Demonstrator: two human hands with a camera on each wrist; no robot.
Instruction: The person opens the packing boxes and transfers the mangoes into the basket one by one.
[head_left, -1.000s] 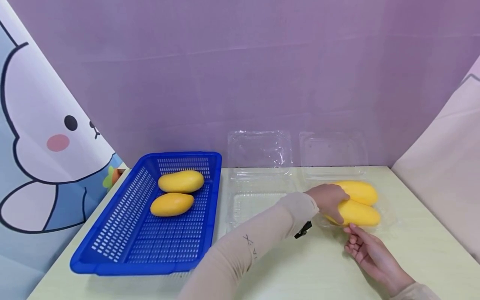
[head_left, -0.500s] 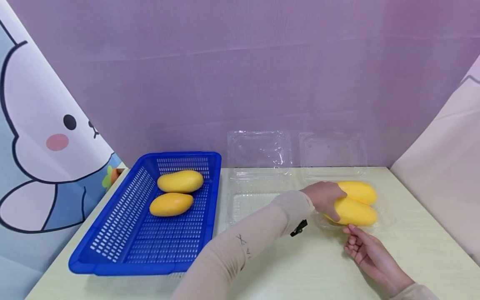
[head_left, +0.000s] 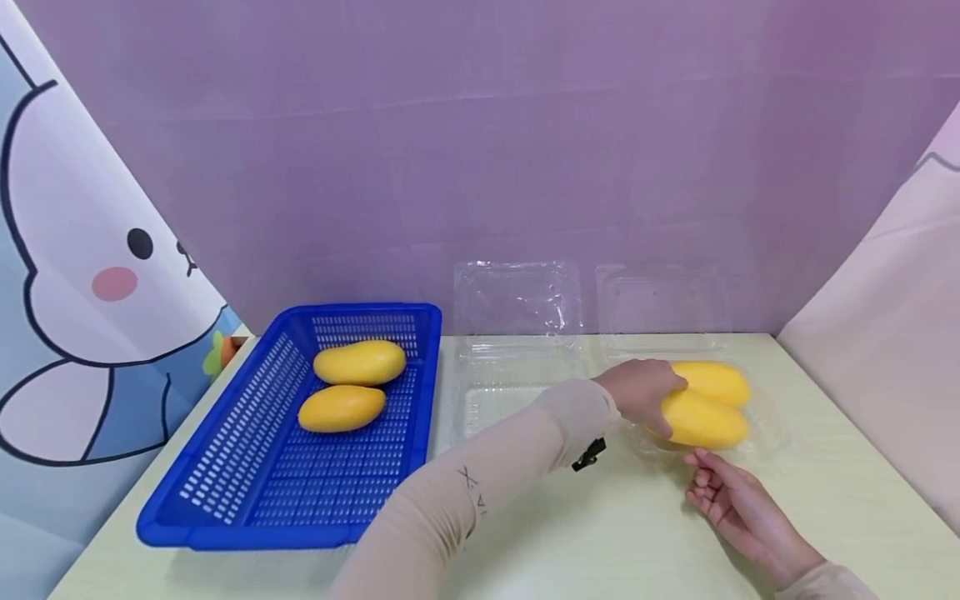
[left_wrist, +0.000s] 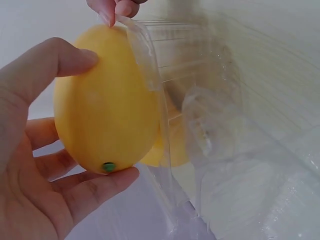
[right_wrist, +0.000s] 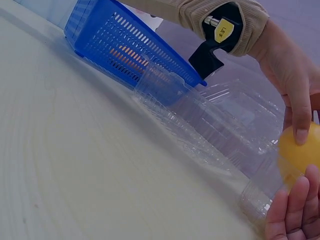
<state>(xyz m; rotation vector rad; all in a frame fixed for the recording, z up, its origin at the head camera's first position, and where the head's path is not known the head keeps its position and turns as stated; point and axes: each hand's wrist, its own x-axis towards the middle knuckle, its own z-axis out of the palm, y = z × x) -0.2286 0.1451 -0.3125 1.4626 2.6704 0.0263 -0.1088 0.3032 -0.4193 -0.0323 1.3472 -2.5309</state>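
Observation:
My left hand [head_left: 643,393] grips a yellow mango [left_wrist: 107,105], thumb on one side and fingers on the other; a small green stem spot shows at its end. A second mango [head_left: 714,382] lies just behind it in the right clear plastic clamshell container [head_left: 768,421]. The held mango is at that container's near side, against its rim in the left wrist view. At the near rim, my right hand [head_left: 742,517] pinches the container's edge between thumb and finger; in the right wrist view its fingers [right_wrist: 297,202] are curled beside the mango.
A blue perforated basket [head_left: 161,533] with two mangoes [head_left: 342,408] stands on the left. Between basket and hands is another clear clamshell [head_left: 480,408], its lid [head_left: 517,300] raised against the purple backdrop. The right container's lid [head_left: 663,300] also stands up behind.
The left hand and its mango have shifted slightly left, opening a little distance from the right fingertips. The right hand has stayed nearly still at the container's near edge.

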